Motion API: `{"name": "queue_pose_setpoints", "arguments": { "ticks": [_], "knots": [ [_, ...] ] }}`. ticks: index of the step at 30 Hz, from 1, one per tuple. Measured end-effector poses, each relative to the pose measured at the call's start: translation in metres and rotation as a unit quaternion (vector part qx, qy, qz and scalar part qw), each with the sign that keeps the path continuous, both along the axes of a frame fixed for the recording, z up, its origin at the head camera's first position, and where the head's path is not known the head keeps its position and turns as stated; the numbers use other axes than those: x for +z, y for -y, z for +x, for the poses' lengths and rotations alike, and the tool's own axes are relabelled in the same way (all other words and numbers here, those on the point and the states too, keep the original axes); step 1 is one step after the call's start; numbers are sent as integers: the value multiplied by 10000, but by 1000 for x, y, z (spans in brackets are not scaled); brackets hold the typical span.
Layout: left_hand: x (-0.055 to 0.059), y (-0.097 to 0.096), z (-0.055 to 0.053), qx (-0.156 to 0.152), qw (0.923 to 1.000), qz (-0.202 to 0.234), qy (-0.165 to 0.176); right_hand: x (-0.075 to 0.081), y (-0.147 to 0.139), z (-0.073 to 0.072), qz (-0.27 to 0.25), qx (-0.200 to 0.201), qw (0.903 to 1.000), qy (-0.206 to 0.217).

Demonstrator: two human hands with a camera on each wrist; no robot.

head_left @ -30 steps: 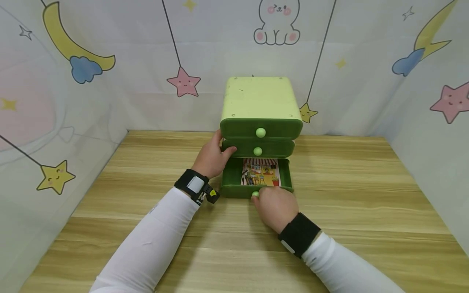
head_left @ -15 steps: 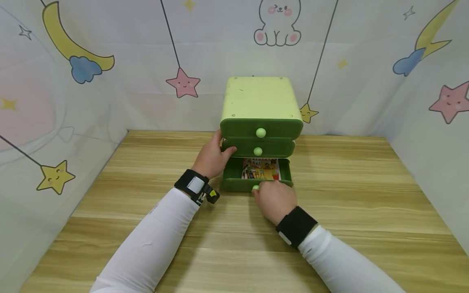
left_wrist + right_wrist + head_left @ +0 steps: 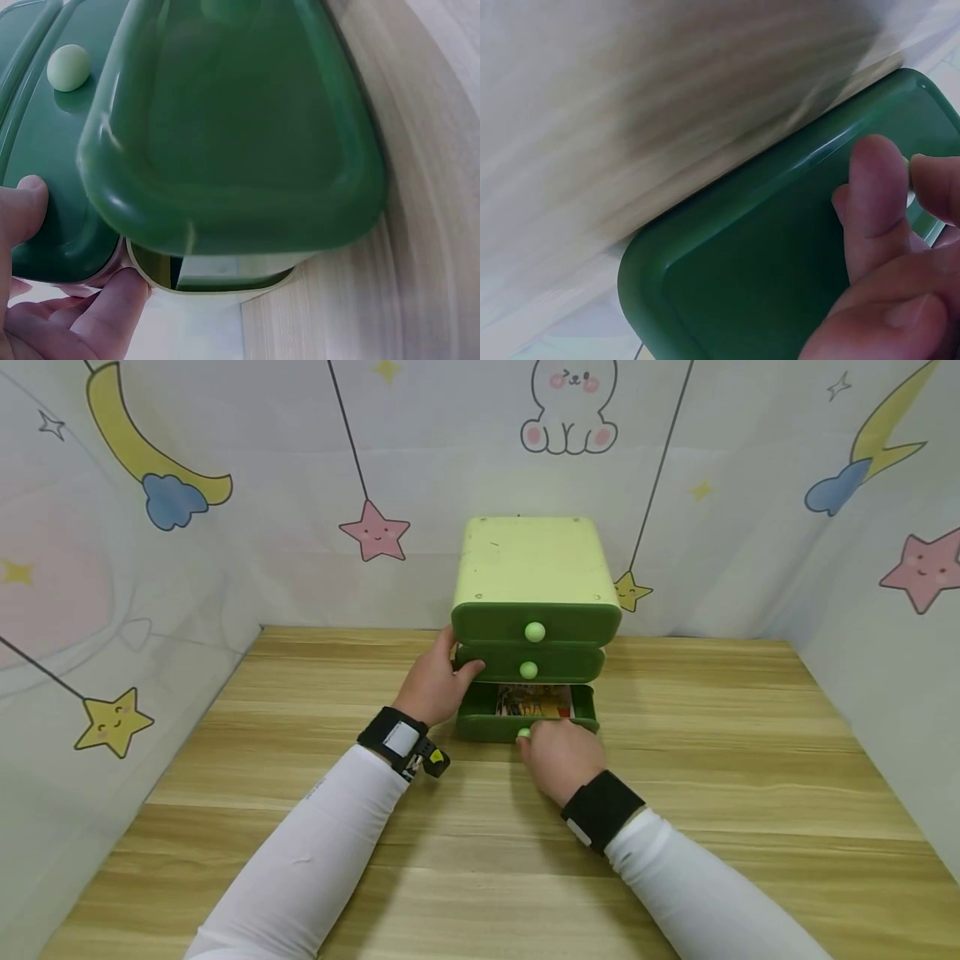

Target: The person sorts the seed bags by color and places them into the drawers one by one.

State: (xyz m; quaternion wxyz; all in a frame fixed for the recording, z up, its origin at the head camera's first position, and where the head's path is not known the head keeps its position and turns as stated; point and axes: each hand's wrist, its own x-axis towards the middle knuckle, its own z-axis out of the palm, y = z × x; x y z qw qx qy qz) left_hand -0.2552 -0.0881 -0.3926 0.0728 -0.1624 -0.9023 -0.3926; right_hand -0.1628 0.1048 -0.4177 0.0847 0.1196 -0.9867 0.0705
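A small drawer cabinet (image 3: 534,560) with a pale yellow-green top stands on the table, its three fronts dark green with round light-green knobs. Its bottom drawer (image 3: 480,727) is partly pulled out, with a colourful illustrated picture (image 3: 536,701) lying inside. My right hand (image 3: 564,760) pinches that drawer's knob (image 3: 524,733) between thumb and finger; the right wrist view shows the knob mostly hidden by the fingertips. My left hand (image 3: 435,681) grips the cabinet's left side, thumb over the edge of the middle drawer (image 3: 75,150) and fingers around the side.
The wood-grain table (image 3: 720,760) stretches out on both sides and in front of the cabinet. Close behind hangs a white cloth backdrop (image 3: 300,577) printed with stars, moons and a bear, and similar cloth walls rise at left and right.
The bottom drawer has slid inward, away from me, with my right hand following on its knob. Less of the picture shows now. My left hand has stayed in place.
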Motion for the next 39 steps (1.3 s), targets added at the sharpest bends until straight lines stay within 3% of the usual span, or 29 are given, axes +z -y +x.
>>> {"name": "queue_pose_setpoints", "arguments": {
  "ticks": [15,39],
  "knots": [
    [1,-1,1,-4,10000,-21,33,-1,0,-7,-102,111,9998,-119],
    [1,0,1,-20,10000,-40,-53,-3,1,-30,-210,-66,9997,-126]
  ]
}}
